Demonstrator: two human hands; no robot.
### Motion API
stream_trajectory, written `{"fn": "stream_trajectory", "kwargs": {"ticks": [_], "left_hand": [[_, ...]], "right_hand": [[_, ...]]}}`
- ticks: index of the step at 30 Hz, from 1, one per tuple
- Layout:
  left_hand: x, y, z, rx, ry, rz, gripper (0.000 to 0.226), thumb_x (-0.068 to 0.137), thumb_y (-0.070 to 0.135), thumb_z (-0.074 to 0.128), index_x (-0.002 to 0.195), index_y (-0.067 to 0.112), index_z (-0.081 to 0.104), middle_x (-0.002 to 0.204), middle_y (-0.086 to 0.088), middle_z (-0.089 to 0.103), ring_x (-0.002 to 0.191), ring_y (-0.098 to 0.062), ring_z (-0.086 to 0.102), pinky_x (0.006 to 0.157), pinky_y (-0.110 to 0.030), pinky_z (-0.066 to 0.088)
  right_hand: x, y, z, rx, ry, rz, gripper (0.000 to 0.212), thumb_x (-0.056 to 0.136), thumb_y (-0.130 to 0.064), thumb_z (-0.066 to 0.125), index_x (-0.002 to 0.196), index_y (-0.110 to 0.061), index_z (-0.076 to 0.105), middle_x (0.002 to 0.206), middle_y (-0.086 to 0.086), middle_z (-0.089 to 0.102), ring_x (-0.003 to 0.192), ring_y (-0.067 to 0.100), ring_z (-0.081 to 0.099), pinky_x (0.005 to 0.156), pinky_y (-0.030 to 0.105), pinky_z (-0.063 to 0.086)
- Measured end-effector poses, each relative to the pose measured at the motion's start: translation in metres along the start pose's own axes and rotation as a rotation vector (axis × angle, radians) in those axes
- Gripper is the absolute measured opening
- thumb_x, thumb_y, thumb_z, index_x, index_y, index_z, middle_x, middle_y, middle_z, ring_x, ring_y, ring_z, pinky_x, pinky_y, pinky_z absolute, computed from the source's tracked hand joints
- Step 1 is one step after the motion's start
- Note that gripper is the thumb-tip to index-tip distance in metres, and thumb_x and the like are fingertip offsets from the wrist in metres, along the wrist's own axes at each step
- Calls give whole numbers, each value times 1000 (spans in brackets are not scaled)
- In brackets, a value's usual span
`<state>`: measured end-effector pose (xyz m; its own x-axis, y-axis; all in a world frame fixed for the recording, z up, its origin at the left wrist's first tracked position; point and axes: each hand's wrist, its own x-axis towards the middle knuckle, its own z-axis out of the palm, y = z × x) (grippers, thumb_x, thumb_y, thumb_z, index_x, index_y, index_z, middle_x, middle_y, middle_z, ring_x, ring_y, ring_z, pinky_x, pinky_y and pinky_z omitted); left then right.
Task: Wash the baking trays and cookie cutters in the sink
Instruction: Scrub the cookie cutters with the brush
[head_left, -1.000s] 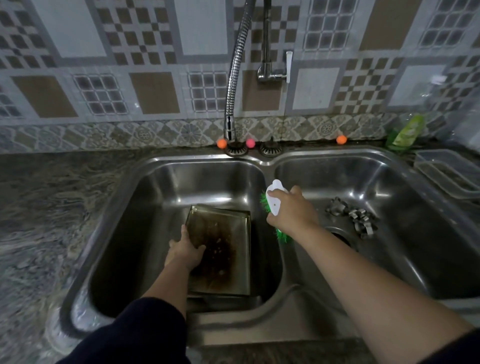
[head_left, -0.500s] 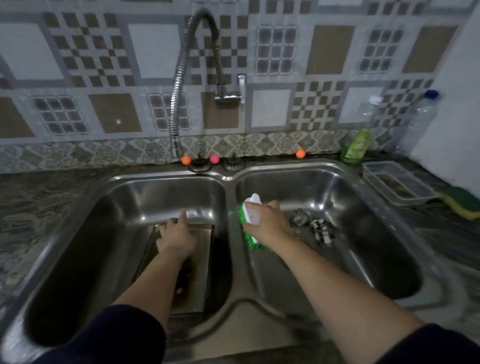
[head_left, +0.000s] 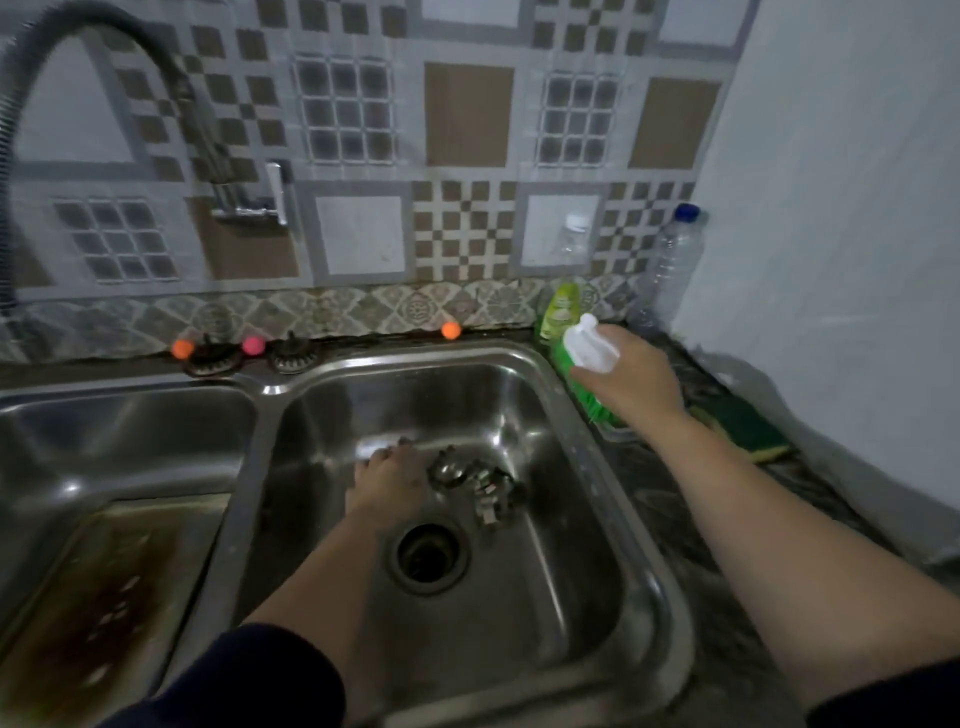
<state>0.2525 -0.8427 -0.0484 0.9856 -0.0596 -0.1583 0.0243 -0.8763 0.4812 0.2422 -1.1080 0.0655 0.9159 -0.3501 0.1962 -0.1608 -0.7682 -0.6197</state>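
A stained baking tray (head_left: 104, 587) lies in the left basin of the steel double sink (head_left: 260, 415). Several metal cookie cutters (head_left: 475, 480) sit in a heap in the right basin, just above the drain (head_left: 428, 556). My left hand (head_left: 389, 483) reaches into the right basin, fingers down beside the cutters; whether it touches them I cannot tell. My right hand (head_left: 631, 374) grips a scrub brush (head_left: 587, 364) with a white handle and green bristles, held over the counter at the sink's right rim, above a clear tray.
A green dish soap bottle (head_left: 561, 309) and two clear plastic bottles (head_left: 672, 260) stand at the back right corner. A green and yellow sponge (head_left: 743, 426) lies on the counter by the wall. The flexible faucet (head_left: 31, 130) arches at the left.
My left hand left the baking tray and moved into the right basin by the cutters. My right hand carried the brush from the divider to the right counter. The view swung right.
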Motion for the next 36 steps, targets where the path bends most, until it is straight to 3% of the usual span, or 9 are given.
{"fn": "stream_trajectory", "kwargs": {"ticks": [7,10,17,21,23,25,28,32,36], "left_hand": [[44,27,66,-12,-73,-32,57,90,27,52,145,28,38,145,-11,41,133,-33,38,109,-36,32],[64,29,84,-15,-49,-50,51,93,27,49,144,26,40,144,-14,41,130,-35,41,107,-32,31],[110,27,110,-102,23,-58,47,100,38,37,145,26,37,147,-12,39,138,-30,31,113,-40,27],[136,19,123,-42,-97,-90,57,93,59,29,143,34,39,152,-4,35,141,-29,26,115,-47,22],[134,22,130,40,-169,-74,54,95,55,25,145,36,35,155,2,29,142,-31,21,110,-51,21],[126,25,136,64,-186,-65,54,95,54,24,145,36,33,156,1,26,140,-35,19,107,-52,22],[110,26,141,31,-207,-98,66,80,70,22,138,43,37,152,-3,31,137,-34,24,105,-50,26],[84,27,145,-25,-216,-103,50,89,54,41,137,43,40,150,-9,29,137,-34,27,109,-47,30],[67,21,152,-44,-222,-98,33,82,42,54,114,36,59,136,-8,44,126,-33,40,101,-39,37]], "right_hand": [[52,61,3,-153,-87,66,61,81,-47,63,139,-37,46,135,3,55,120,28,53,91,37,45],[57,75,21,-191,-133,91,61,85,-44,62,142,-42,39,137,4,53,119,30,53,85,36,45],[56,87,42,-133,-52,28,63,86,-36,65,144,-33,41,139,2,52,124,28,49,91,39,45],[58,87,42,-146,-13,22,64,86,-36,66,144,-32,41,139,1,52,124,27,49,90,39,46],[58,88,43,-150,-7,19,64,86,-36,66,144,-32,40,139,1,52,125,26,49,91,40,46],[58,88,44,-151,-3,17,65,86,-36,66,145,-31,40,139,1,52,125,26,49,92,41,46],[56,87,44,-163,-11,29,64,86,-35,66,145,-31,40,141,0,51,126,26,48,92,40,46],[54,83,43,-184,-27,29,63,87,-34,65,145,-30,39,142,1,49,125,27,49,92,39,46],[51,78,38,-207,-58,51,63,87,-34,65,144,-30,39,140,2,50,122,28,51,89,39,48]]}}
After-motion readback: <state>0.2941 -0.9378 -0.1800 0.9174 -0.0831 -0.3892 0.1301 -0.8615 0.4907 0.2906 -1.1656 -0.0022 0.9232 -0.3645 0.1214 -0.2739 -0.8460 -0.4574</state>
